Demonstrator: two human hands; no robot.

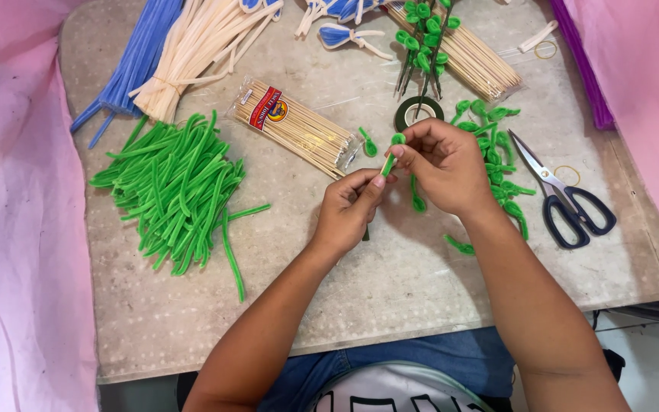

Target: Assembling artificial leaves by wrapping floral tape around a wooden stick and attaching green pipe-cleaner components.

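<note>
My left hand (348, 207) pinches the lower part of a short green pipe cleaner piece (390, 160) above the table's middle. My right hand (442, 164) grips the upper end of the same piece, where it bends into a small loop (398, 139). A dark stick end shows just below my left hand. Several finished green loops (497, 149) lie right of my right hand, and one more (369, 143) lies just left of it. A roll of dark green tape (418, 111) sits behind my right hand.
A heap of green pipe cleaners (177, 191) lies at the left. A packet of wooden skewers (297, 127) is in the middle, black-handled scissors (562, 197) at the right. Blue (135, 65) and cream (196, 46) pipe cleaner bundles, loose skewers (470, 57) and leafed stems (423, 42) lie at the back. Pink cloth flanks the table.
</note>
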